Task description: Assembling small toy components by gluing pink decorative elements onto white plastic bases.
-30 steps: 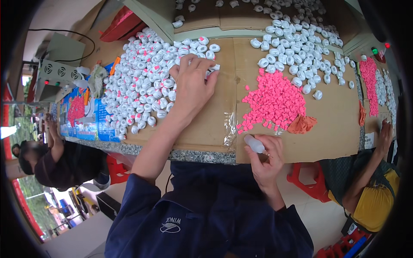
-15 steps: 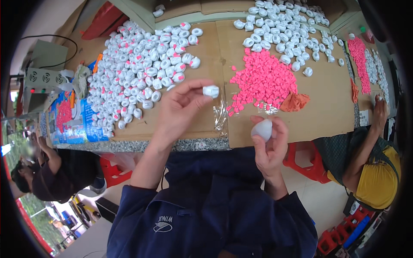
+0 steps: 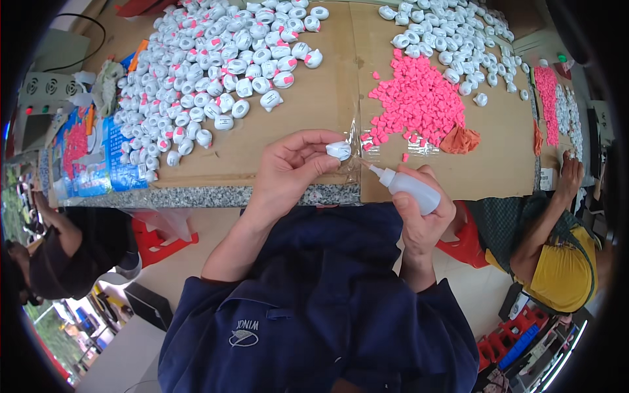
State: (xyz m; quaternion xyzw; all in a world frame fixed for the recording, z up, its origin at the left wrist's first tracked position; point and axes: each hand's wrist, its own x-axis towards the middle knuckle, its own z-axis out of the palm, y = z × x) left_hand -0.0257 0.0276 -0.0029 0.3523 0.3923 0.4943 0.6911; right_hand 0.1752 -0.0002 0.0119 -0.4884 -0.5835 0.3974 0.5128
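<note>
Between the thumb and fingers of my left hand is a small white rounded piece, held just above the cardboard near the table's front edge. My right hand grips a translucent white squeeze bottle. Its thin nozzle slants up and left toward the white piece, with a small gap between them. Beyond my right hand lies a heap of small bright pink pieces. Many white rounded pieces with pink bits on them spread across the left side. Plain white pieces lie at the far right.
Brown cardboard covers the table, whose speckled stone edge faces me. A crumpled orange cloth sits beside the pink heap. One person in yellow works at the right, another in dark clothes at the left. Red stools stand below.
The bottle has tilted from end-on, so its nozzle now points at the white piece. Both hands have come closer together, and the view has shifted so the table sits higher.
</note>
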